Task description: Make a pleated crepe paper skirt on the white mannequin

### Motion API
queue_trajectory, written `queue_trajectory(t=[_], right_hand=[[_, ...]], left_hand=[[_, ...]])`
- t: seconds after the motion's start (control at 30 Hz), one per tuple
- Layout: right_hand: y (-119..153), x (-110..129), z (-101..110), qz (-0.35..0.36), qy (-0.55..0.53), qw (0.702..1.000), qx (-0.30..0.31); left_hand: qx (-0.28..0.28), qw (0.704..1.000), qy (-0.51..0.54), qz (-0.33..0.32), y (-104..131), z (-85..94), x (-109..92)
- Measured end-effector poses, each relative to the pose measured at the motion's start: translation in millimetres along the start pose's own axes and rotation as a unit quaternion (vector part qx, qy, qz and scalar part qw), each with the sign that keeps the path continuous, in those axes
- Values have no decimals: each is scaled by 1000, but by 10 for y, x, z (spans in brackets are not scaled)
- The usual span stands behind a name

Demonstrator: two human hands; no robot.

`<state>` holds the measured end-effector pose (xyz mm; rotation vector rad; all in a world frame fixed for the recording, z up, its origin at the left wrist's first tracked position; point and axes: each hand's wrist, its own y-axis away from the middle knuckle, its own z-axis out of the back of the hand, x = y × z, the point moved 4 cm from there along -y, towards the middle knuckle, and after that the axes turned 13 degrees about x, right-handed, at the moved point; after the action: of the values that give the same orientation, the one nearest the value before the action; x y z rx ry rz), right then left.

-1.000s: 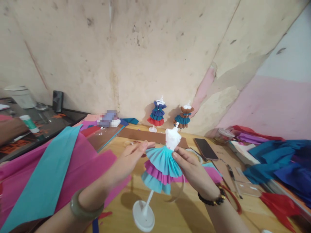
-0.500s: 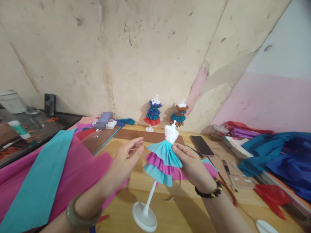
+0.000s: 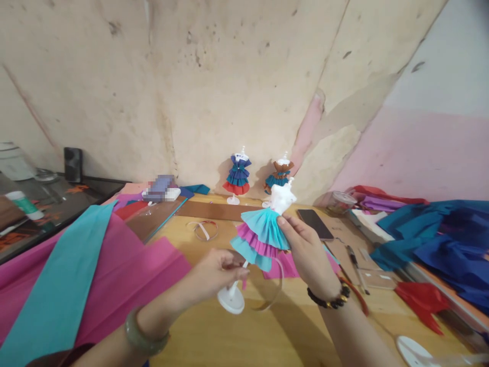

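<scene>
A small white dress-form mannequin (image 3: 281, 198) tilts to the right above the table, wearing a pleated paper skirt (image 3: 263, 233) in turquoise and magenta tiers. My right hand (image 3: 305, 247) is closed on the mannequin at the skirt's waist, thumb in front. Below the hem, the fingers of my left hand (image 3: 219, 272) are closed around the stand's white pole, which they partly hide. The round white base (image 3: 231, 300) shows under that hand. A thin pale ribbon (image 3: 281, 285) hangs in a curve beneath the skirt.
Two dressed mannequins, one in blue and red (image 3: 237, 176) and one in brown and teal (image 3: 281, 171), stand by the wall. Magenta and turquoise paper (image 3: 61, 275) covers the left side. A phone (image 3: 315, 224), a pen (image 3: 352, 257) and blue paper (image 3: 451, 260) lie on the right.
My left hand has moved down and right from beside the skirt and closed on the pole. The mannequin has risen slightly, moved right and tilted more, and its base shows higher.
</scene>
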<state>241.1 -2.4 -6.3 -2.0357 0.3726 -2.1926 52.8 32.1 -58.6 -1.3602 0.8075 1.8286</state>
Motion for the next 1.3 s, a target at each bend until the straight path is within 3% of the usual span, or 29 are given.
queue_trajectory(t=[0.1,0.27,0.47,0.57,0.7,0.77,0.93,1.3], right_hand=[[-7,-38,-11,-5,-11,1000,-3],[-45,-167,75,-43,-120,992,7],[-55,-108,126,-31,-137,989,55],[-20,-49,101,-36,-139,984,106],[37,-9,8,-34,-179,956,229],[54,-3,-13,-19,-196,947,254],[64,20,-56,4,-225,936,270],[60,-21,-34,6,-178,947,265]], left_hand=[[-17,999,27,5,-66,-36,65],[-22,999,46,-7,-129,-68,164],[25,997,72,-20,-105,-129,216],[72,994,83,-26,-81,-183,210],[135,985,106,-32,-58,-254,226],[153,981,116,-33,-55,-272,247],[157,979,127,-35,-59,-287,275],[118,979,163,-43,-60,-234,288]])
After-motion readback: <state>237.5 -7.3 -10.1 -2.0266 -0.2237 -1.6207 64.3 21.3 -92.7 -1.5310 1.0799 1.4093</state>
